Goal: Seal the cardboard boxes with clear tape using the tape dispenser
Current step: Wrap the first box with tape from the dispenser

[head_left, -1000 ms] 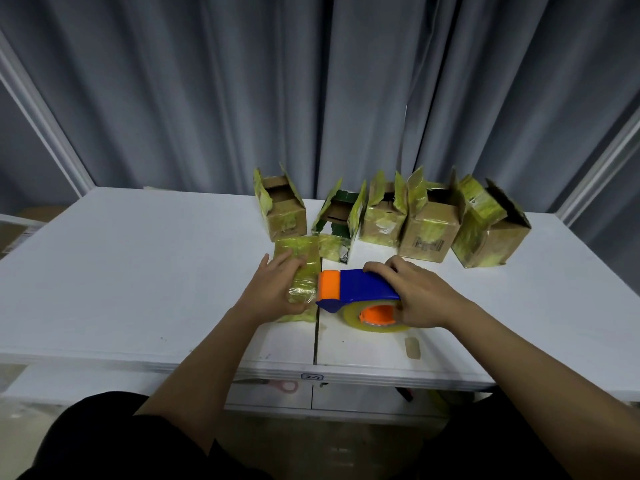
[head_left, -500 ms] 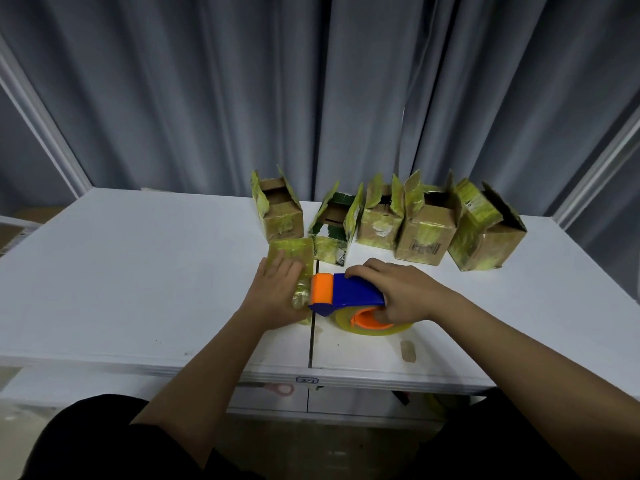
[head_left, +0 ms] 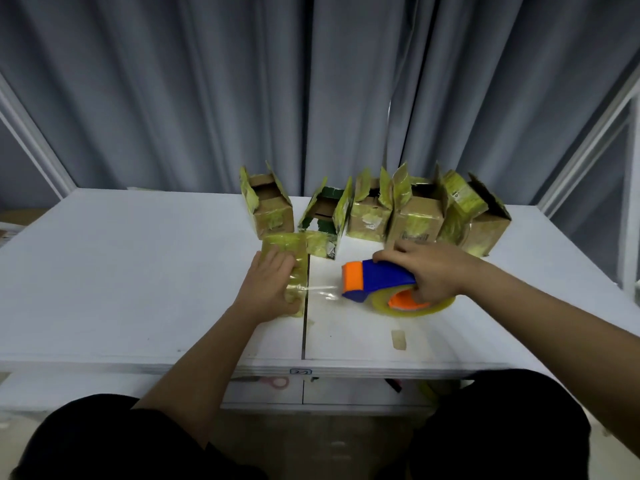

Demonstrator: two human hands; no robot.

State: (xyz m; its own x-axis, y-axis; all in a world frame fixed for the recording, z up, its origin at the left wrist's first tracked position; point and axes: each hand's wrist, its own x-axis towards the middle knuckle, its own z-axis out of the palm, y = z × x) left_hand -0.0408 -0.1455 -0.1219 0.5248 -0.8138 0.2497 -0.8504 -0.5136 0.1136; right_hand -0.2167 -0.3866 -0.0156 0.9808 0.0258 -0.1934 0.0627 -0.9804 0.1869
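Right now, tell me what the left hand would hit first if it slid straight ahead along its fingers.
The left hand presses the taped box; past it, probably the leftmost open box, though depth is unclear.

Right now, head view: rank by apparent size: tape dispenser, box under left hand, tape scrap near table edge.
1. tape dispenser
2. box under left hand, partly covered, so its rank against the dispenser is unsure
3. tape scrap, clearly smallest
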